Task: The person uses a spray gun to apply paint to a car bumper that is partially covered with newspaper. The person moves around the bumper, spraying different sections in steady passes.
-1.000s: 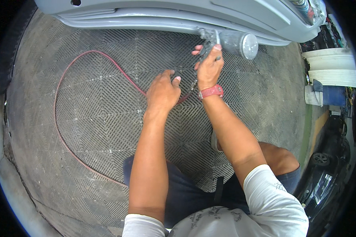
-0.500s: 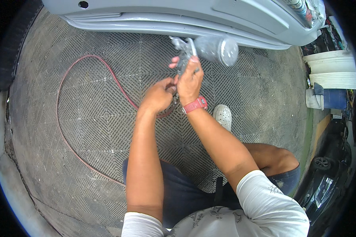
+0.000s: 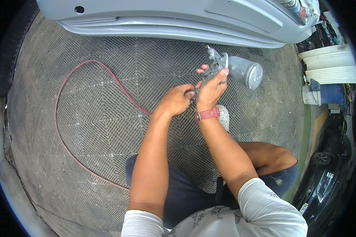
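A grey paint spray gun (image 3: 216,63) lies tilted in my right hand (image 3: 211,93), whose fingers wrap round its handle. Its cup (image 3: 241,70), grey with a paler round end, sticks out to the right. My left hand (image 3: 172,102) is closed at the lower end of the handle, thumb and fingers pinching there; the exact part between them is hidden. A red air hose (image 3: 122,89) loops over the floor on the left and runs in under my left wrist, where its end is out of sight.
A pale grey car bumper (image 3: 162,24) spans the far side, with a patterned can or roll (image 3: 293,8) at its right end. Ribbed mat tiles (image 3: 95,138) cover the floor. To the right are a white bucket (image 3: 311,95), a blue container (image 3: 333,96) and a black car (image 3: 324,173).
Both hands and the spray gun have shifted right and slightly nearer to me. The gun has turned a little, its cup now pointing lower right.
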The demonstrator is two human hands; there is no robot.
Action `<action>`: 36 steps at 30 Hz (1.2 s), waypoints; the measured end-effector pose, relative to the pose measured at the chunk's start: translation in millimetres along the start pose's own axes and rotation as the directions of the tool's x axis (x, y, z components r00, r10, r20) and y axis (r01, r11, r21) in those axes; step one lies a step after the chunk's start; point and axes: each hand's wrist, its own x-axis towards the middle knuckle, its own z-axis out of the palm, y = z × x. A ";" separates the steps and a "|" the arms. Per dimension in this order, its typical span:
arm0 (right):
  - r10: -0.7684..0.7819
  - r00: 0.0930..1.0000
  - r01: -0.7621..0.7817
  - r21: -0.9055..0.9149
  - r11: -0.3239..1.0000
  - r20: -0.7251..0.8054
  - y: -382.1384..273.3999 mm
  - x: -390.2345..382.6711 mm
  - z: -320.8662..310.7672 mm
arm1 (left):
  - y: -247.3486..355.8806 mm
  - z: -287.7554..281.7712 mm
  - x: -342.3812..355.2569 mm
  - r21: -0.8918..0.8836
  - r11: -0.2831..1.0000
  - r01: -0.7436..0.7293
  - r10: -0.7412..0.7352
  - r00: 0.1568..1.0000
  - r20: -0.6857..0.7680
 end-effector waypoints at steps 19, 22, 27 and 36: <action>-0.112 0.967 0.134 -0.083 0.987 0.228 22.2 28.9 48.4 | -18.2 -21.0 -7.6 0.084 0.995 0.063 -0.013 0.869 -0.494; -0.149 0.916 0.195 -0.091 0.977 0.372 27.4 1.1 67.8 | -19.2 -32.0 -7.8 -0.031 0.999 0.020 -0.035 0.757 -0.652; -0.156 0.851 0.172 0.015 0.985 0.502 25.7 -33.8 104.7 | -18.4 -51.8 -21.0 -0.279 0.959 -0.045 -0.178 0.669 -0.722; -0.244 0.890 0.247 0.041 0.968 0.385 15.0 -42.4 112.7 | -24.3 -62.1 -37.9 -0.225 0.974 -0.018 -0.163 0.635 -0.755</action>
